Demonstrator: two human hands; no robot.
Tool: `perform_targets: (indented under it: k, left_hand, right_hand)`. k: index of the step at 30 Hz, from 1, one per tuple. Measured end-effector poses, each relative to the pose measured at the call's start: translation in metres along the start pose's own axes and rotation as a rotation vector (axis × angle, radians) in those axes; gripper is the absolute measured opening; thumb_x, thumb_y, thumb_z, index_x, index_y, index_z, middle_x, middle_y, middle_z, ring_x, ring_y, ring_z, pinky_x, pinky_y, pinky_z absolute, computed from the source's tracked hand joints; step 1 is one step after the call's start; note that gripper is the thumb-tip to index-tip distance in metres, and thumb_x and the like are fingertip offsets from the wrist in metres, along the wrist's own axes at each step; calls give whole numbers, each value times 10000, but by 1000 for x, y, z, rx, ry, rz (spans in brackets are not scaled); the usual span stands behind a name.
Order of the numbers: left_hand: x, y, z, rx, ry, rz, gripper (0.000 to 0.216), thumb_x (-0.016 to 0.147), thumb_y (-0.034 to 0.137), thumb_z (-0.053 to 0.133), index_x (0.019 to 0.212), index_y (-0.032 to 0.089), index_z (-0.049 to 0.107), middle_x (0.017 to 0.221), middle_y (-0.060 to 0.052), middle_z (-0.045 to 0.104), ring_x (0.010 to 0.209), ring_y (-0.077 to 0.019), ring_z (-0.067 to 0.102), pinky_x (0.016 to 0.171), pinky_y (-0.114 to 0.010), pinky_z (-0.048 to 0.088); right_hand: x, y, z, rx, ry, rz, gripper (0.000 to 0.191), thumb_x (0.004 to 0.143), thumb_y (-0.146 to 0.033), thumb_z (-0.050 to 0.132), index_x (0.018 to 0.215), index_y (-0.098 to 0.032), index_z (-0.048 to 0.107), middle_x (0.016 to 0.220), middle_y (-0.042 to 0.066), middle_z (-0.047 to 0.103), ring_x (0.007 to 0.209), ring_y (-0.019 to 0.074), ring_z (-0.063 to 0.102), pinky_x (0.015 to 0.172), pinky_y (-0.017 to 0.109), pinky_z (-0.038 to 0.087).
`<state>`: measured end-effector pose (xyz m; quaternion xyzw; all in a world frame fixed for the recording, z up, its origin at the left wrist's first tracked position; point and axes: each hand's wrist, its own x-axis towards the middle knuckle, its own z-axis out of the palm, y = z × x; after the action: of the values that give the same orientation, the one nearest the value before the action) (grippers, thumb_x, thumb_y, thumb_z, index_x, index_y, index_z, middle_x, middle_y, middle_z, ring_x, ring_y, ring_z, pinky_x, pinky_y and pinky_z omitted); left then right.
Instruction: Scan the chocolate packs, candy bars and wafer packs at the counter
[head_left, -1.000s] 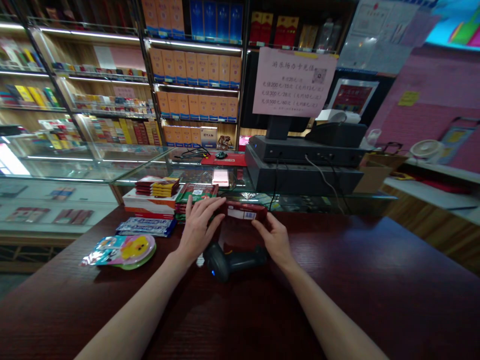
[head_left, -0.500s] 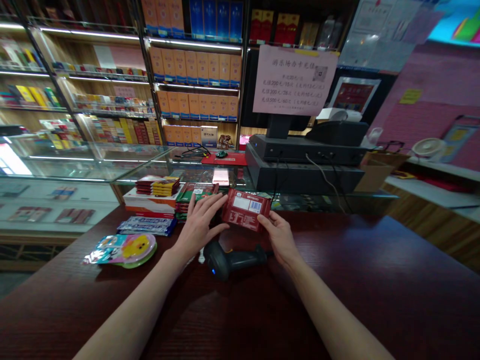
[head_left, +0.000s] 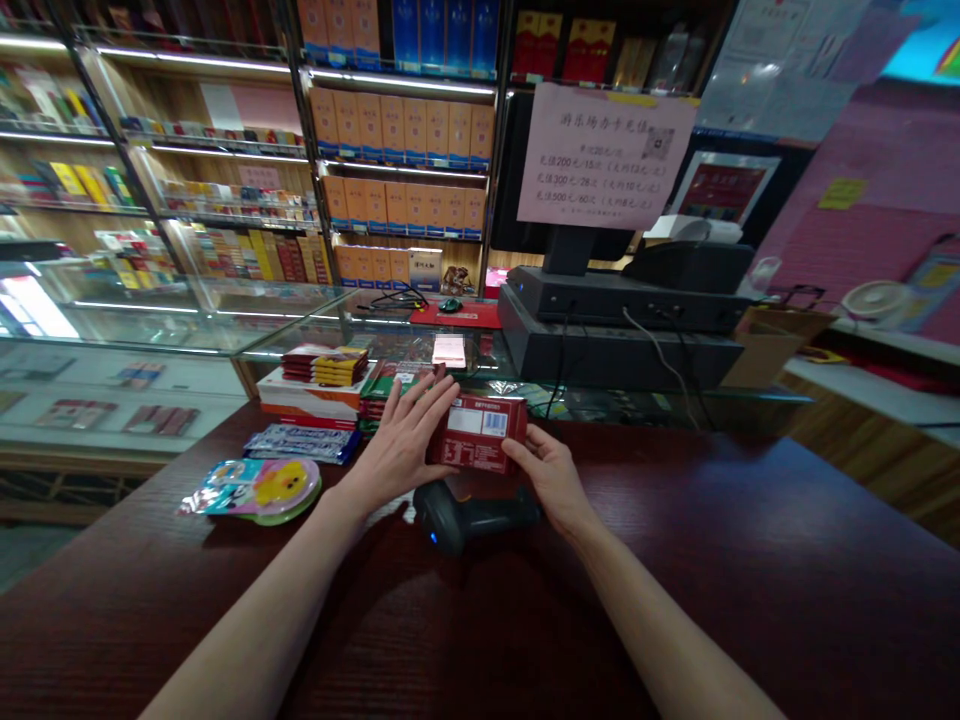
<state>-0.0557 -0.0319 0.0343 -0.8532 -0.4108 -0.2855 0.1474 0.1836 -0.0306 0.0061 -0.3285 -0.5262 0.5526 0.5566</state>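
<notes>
A dark red snack packet [head_left: 474,440], its white label and barcode facing me, is tilted up above the brown counter [head_left: 420,640]. My right hand [head_left: 551,475] grips its right end, thumb on the front and fingers behind. Against its left end lies my left hand [head_left: 401,435], fingers stretched out and the thumb near the lower edge. Just below the packet, a black barcode scanner [head_left: 480,520] with a blue light rests on the counter. Partly behind my left hand stands a stack of green and red packets [head_left: 382,385].
Left of my hands are a white-and-orange box [head_left: 311,398] topped with yellow and red packets [head_left: 330,366], blue wrappers [head_left: 300,443] and a toy pack with a yellow figure [head_left: 277,485]. A glass case [head_left: 300,330], a cash register [head_left: 607,330] and stocked shelves [head_left: 397,125] stand behind.
The red packet has shifted a little left and straightened. My left hand now covers its left end, where before only the fingertips were close to it. My right hand keeps its grip.
</notes>
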Motion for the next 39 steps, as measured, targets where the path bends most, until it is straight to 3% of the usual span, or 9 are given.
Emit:
perform_targets:
  k: [9, 18, 25, 33, 39]
  left_hand:
    - [2, 3, -3, -25, -13, -3, 1119, 756, 394, 790, 1609, 250, 80, 1584, -146, 358, 1526, -347, 242, 1263, -610, 82]
    - [4, 5, 1, -22, -7, -28, 1023, 722, 355, 798, 1558, 252, 218, 1471, -125, 445, 1468, -343, 343, 1265, -611, 79]
    - [6, 3, 5, -15, -31, -43, 1086, 724, 424, 798, 1579, 244, 153, 1474, -149, 427, 1436, -353, 382, 1253, -633, 94]
    - [4, 6, 4, -11, 9, -55, 996, 720, 410, 776, 1541, 220, 246, 1443, -139, 438, 1424, -342, 393, 1270, -606, 79]
    - [-2, -2, 2, 29, 40, -50, 947, 722, 371, 753, 1516, 202, 265, 1407, -152, 447, 1403, -341, 417, 1265, -622, 93]
  right_hand:
    - [2, -1, -1, -93, -14, -50, 384, 757, -486, 812, 1038, -234, 741, 1020, 29, 778, 942, 225, 702, 891, 368, 559]
    - [3, 3, -4, -85, -18, -21, 369, 771, -465, 802, 1054, -238, 737, 1047, 27, 778, 970, 229, 701, 907, 367, 550]
    - [5, 3, -3, -63, 9, -2, 359, 759, -484, 806, 1021, -248, 742, 1034, 25, 777, 971, 238, 704, 912, 380, 543]
    - [3, 0, 1, -37, 21, 4, 358, 768, -497, 797, 1021, -253, 730, 1010, 19, 775, 979, 242, 700, 925, 378, 532]
    - [4, 8, -1, -56, -47, 59, 518, 803, -506, 755, 1248, -257, 662, 1059, 33, 761, 988, 227, 691, 823, 341, 544]
